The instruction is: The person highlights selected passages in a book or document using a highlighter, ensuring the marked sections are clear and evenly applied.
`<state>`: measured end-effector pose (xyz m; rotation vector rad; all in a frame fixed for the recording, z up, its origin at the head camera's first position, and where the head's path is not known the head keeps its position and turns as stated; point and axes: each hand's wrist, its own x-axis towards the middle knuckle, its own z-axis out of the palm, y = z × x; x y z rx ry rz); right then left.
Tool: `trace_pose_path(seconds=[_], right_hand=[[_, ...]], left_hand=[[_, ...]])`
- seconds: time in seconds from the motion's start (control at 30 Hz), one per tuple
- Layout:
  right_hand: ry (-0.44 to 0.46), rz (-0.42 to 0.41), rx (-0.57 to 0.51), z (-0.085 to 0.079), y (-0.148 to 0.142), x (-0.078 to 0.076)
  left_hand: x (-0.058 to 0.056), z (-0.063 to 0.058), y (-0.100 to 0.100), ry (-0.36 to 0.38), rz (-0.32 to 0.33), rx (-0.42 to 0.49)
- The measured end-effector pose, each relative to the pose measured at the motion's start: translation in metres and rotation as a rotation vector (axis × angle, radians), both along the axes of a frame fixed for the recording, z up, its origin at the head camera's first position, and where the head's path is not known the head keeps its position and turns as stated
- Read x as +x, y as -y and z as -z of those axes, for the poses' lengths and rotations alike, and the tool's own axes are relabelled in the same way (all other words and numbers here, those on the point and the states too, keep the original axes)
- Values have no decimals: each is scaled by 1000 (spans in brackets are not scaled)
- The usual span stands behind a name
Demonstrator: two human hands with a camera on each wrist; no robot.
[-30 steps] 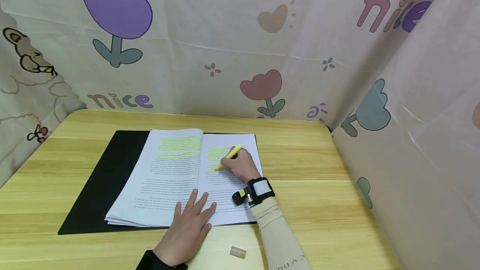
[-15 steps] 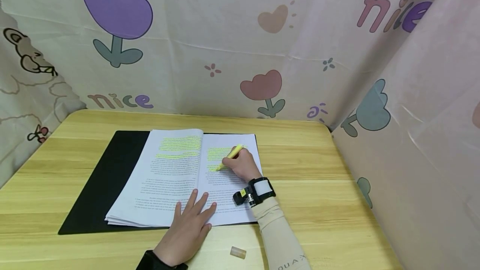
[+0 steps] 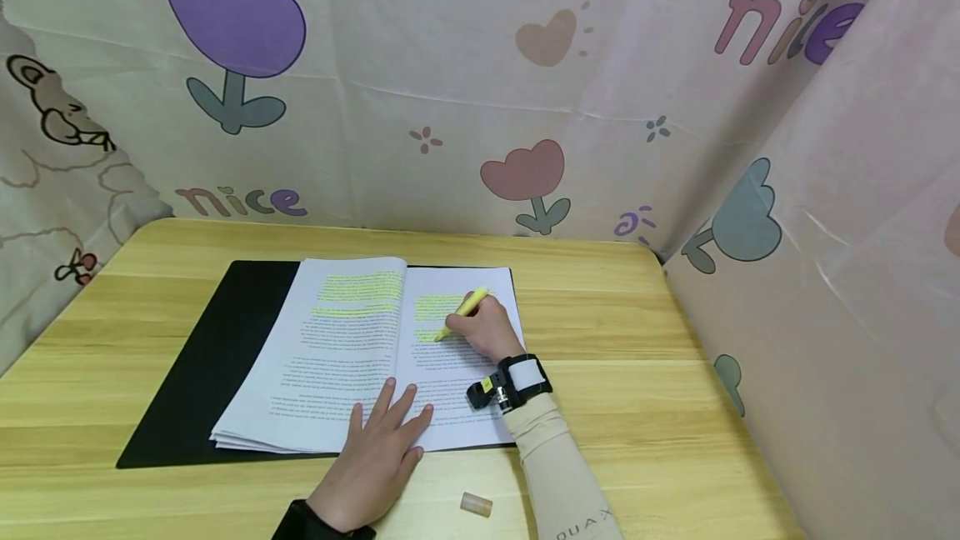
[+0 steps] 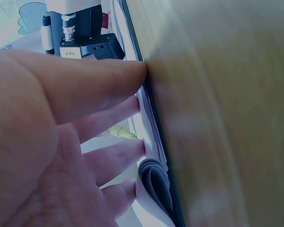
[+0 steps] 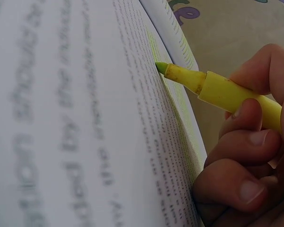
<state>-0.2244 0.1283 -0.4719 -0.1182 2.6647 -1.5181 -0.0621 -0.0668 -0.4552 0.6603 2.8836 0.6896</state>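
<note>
My right hand (image 3: pixel 491 332) pinches a yellow highlighter (image 5: pixel 241 97) between thumb and fingers. Its green-yellow tip is right at a printed line on the right page of an open stack of printed sheets (image 3: pixel 322 382). Yellow highlighting covers lines in the upper part of both pages. My left hand (image 3: pixel 378 457) rests with spread, straight fingers on the lower edge of the pages, near the fold. In the left wrist view, the fingers (image 4: pixel 109 85) lie along the paper's edge, beside the curled fold of the sheets.
A black folder (image 3: pixel 195 373) lies under the sheets and sticks out at the left. A small, pale highlighter cap (image 3: pixel 476 505) lies on the wooden table (image 3: pixel 600 315) near the front. Patterned cloth (image 3: pixel 450 48) hangs behind and at both sides.
The highlighter tip has slid slightly right along a line on the right page, with the right hand moving along. The left hand has stayed in place.
</note>
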Motion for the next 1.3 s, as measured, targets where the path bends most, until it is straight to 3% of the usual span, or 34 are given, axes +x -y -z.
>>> trace_pose_path(seconds=[1.3], right_hand=[[-4, 24, -9, -2, -7, 1]], left_hand=[[1, 0, 1, -16, 7, 4]])
